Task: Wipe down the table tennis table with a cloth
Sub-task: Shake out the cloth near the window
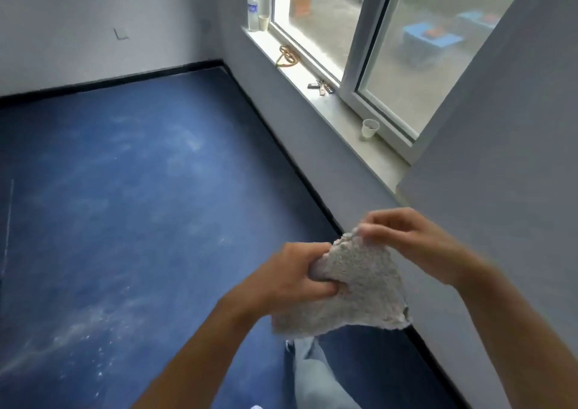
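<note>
The cloth point(353, 296), pale grey, nubbly and frayed along its lower edge, is held up in the air between both hands in the near right of the scene. It touches no surface.

The left grip point(291, 279) has its fingers and thumb curled tight into a bunched fold at the cloth's left side. The right grip point(406, 243), a little farther and to the right, pinches the cloth's top corner between thumb and fingertips; it is blurred, so the exact lie of its fingers cannot be told. From these two holds the rest of the cloth hangs down and toward the near right, below both hands.

Under the hands spreads a wide blue surface point(131, 189) with pale dusty smears and a black border along the walls — whether this is the counter or the floor cannot be told. A leg in light jeans point(312, 374) shows below the cloth.

On the right, a windowsill point(331, 108) runs away toward the far corner. On it stand a clear bottle point(252, 10) and a paper cup point(263, 22) at the far end, then a coil of rope point(286, 55), a bunch of keys point(320, 86), and a second paper cup point(370, 128) nearest. The window sash point(391, 64) above the sill stands ajar.
</note>
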